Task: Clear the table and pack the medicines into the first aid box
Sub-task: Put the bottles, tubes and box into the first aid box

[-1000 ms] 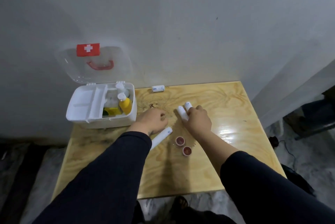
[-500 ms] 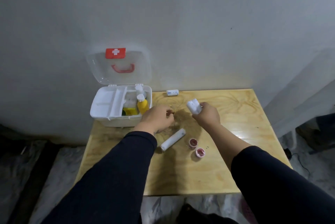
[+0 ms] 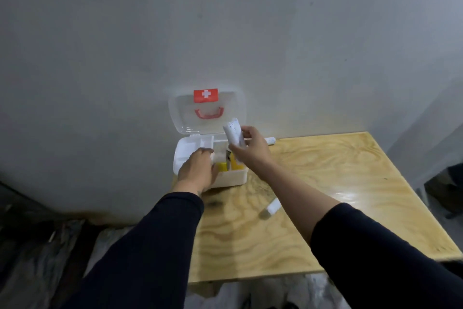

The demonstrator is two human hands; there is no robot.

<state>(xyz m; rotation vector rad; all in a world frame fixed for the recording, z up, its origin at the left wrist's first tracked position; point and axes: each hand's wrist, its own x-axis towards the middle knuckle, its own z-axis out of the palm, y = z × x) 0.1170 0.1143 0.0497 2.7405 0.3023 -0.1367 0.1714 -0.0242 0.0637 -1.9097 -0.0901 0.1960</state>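
Observation:
The white first aid box (image 3: pixel 231 178) stands open at the table's back left, its clear lid (image 3: pixel 181 114) with a red cross leaning on the wall. Yellow bottles (image 3: pixel 234 162) stand inside it. My right hand (image 3: pixel 251 149) hovers over the box, shut on two white tubes (image 3: pixel 234 134). My left hand (image 3: pixel 198 171) rests on the box's front left part; I cannot tell if it holds anything. A white tube (image 3: pixel 270 207) lies on the table beside my right forearm. Another small white tube (image 3: pixel 270 140) lies by the wall.
The wooden table (image 3: pixel 338 183) stands against a grey wall. Its left and front edges drop to a cluttered dark floor. A dark object (image 3: pixel 448 183) sits on the floor to the right.
My right hand carried the two white tubes left to above the box. My left hand moved from the table onto the box. The view swung left, and the small red-capped pots are hidden.

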